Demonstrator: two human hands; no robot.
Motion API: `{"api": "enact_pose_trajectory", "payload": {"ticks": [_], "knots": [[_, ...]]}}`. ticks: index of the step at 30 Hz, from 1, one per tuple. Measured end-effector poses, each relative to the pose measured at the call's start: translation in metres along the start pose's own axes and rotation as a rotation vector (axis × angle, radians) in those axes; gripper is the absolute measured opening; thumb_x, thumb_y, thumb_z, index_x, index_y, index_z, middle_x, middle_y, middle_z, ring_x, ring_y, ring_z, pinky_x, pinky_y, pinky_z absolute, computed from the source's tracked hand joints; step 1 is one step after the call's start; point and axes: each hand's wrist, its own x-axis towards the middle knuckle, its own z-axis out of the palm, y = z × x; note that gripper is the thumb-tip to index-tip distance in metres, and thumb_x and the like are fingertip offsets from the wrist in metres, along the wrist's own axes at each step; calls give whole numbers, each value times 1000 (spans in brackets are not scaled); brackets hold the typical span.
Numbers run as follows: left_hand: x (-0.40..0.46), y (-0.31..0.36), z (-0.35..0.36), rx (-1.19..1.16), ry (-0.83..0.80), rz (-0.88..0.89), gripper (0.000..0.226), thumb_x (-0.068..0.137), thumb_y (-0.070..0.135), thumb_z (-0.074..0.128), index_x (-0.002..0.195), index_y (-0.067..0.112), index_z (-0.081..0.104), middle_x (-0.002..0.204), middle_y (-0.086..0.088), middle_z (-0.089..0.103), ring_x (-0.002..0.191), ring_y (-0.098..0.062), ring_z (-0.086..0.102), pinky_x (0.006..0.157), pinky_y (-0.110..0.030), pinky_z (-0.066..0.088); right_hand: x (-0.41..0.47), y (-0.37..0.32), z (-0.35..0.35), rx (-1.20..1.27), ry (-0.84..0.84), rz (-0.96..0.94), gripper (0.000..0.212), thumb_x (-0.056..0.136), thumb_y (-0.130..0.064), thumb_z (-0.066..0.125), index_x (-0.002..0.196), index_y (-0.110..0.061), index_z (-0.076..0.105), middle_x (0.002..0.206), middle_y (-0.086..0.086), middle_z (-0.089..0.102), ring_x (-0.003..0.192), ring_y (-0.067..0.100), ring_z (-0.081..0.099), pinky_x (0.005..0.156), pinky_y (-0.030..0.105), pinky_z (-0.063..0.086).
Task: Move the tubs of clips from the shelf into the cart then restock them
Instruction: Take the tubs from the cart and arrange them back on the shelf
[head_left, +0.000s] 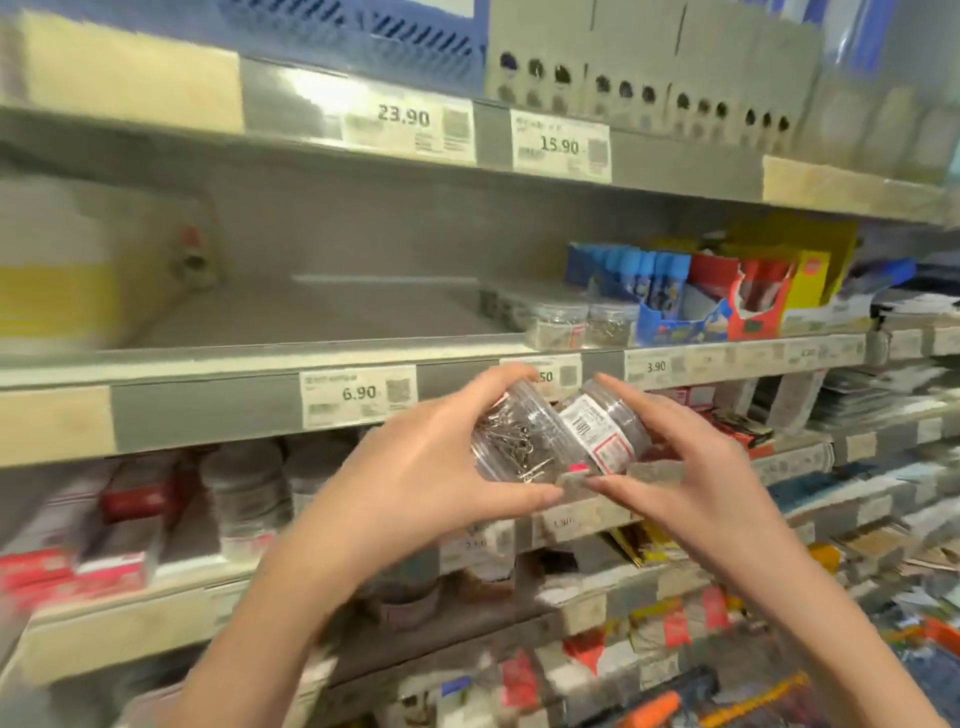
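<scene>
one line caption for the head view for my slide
Both hands, left and right, hold two clear tubs of clips before a half-bare shelf.

Two tubs side by side between both hands, before shelf, more tubs seemingly on it

Two clear round tubs of metal clips are held side by side in front of the shelf edge, both tipped on their sides and touching. The left tub shows loose silver clips through its wall; the right tub bears a white label with a barcode and red border. Two more clear tubs stand upright on the shelf above, just beside each other.
</scene>
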Motion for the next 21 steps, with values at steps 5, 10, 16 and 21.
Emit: {"api": "enact_pose_trajectory", "payload": {"ticks": [5,10,16,21], "knots": [[-1,-7,-49,-34,216,3,74,56,65,67,122,57,34,105,29,59,96,2,58,90,-33,48,44,-25,4,-92,58,-162,81,69,-24,80,134,-41,36,121,-32,42,115,2,46,94,17,35],[14,-14,-85,-73,432,37,69,61,56,71,122,49,38,98,27,60,88,5,60,85,-26,49,85,-44,8,-289,120,-265,76,74,-23,76,141,-28,40,129,-10,56,110,14,50,81,34,45],[36,-25,-90,-77,383,87,67,67,39,79,116,43,33,100,9,63,67,-2,62,72,-35,57,127,-48,17,-340,41,-140,74,79,-38,71,143,-28,35,136,-8,50,121,16,45,91,35,40],[49,-45,-84,-77,365,-37,58,68,47,77,111,28,42,95,4,66,74,-15,66,73,-40,55,140,-45,24,-448,-88,-15,67,78,-51,67,135,-24,44,127,-2,56,116,18,49,84,35,43]]}}
